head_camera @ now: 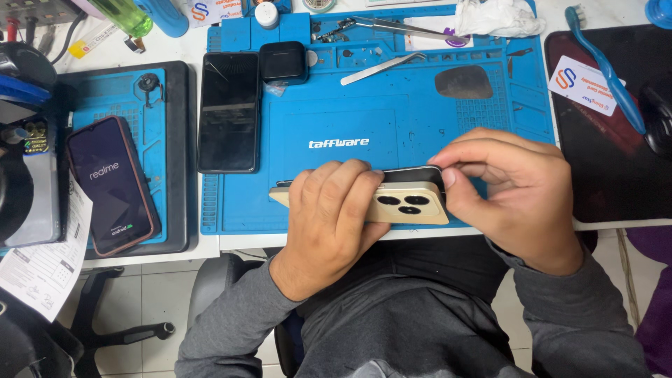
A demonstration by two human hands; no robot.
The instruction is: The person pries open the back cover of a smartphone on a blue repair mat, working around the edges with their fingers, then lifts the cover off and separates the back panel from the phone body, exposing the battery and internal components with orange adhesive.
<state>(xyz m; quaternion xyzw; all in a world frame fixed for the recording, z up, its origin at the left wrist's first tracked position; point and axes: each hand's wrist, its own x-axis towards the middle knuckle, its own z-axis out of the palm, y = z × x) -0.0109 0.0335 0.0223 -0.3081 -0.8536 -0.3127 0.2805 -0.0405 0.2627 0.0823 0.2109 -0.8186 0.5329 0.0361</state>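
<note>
Clearly, both hands were on the gold phone [406,204], held on edge just above the near rim of the blue mat [364,133], camera cluster facing the wearer. The left hand [334,210] was clamped over the middle of the body, fingers curled across the back and hiding most of it. The right hand [514,192] pinched the end by the lenses, thumb and forefinger closed on the dark screen panel [416,172] that stood slightly proud of the gold shell there.

It looked like the panel was being eased away from the frame. Judged from that, the work wanted a steady clamp from the left hand, close to the seam, so the shell could not twist, and a shallow, even lift from the right, since a steep pull at one corner could crack the glass or strain whatever still joined the halves. Whether a cable ran between them could not be told; the gap was hidden by fingers.

Beyond the grip lay tweezers [381,68] and a small black case [283,61]; off to the left of the grip lay a dark phone [229,112], and farther left a lit phone [112,183].
</note>
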